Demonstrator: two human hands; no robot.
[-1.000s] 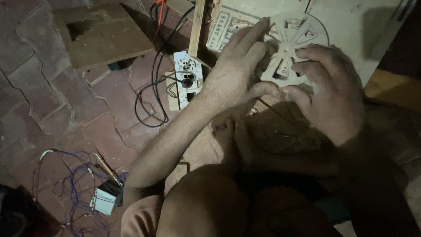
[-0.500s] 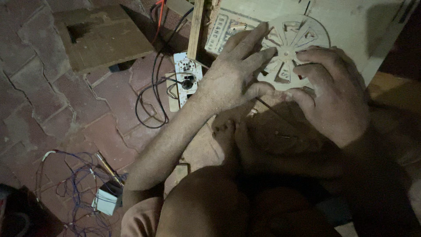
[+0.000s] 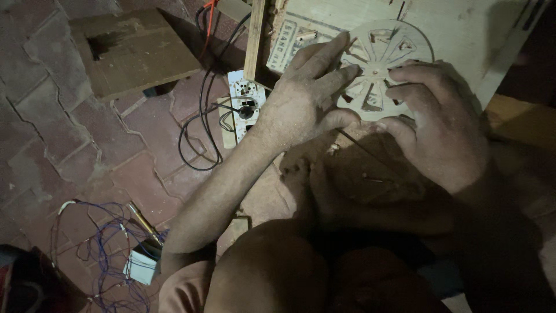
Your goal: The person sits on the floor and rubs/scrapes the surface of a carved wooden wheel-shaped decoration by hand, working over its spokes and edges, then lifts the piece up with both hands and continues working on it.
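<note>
A round wooden cut-out wheel [image 3: 379,58] with spoke-shaped openings lies on a pale plywood sheet [image 3: 463,29] at the top right. My left hand [image 3: 304,98] rests flat on the wheel's left side, fingers spread across the spokes. My right hand [image 3: 440,124] presses its fingertips on the wheel's lower right rim, thumb near the bottom edge. Neither hand lifts it; both push down on it. My knees fill the dark foreground below.
A white power socket block [image 3: 244,104] with black cables [image 3: 200,133] lies on the brick floor left of my left wrist. A wooden board [image 3: 136,52] sits at the upper left, a wooden strip [image 3: 253,37] beside the plywood. Tangled blue wires [image 3: 101,255] lie at lower left.
The view has shifted slightly; both hands stay on the wheel, the left fingers spreading a little further across the spokes.
</note>
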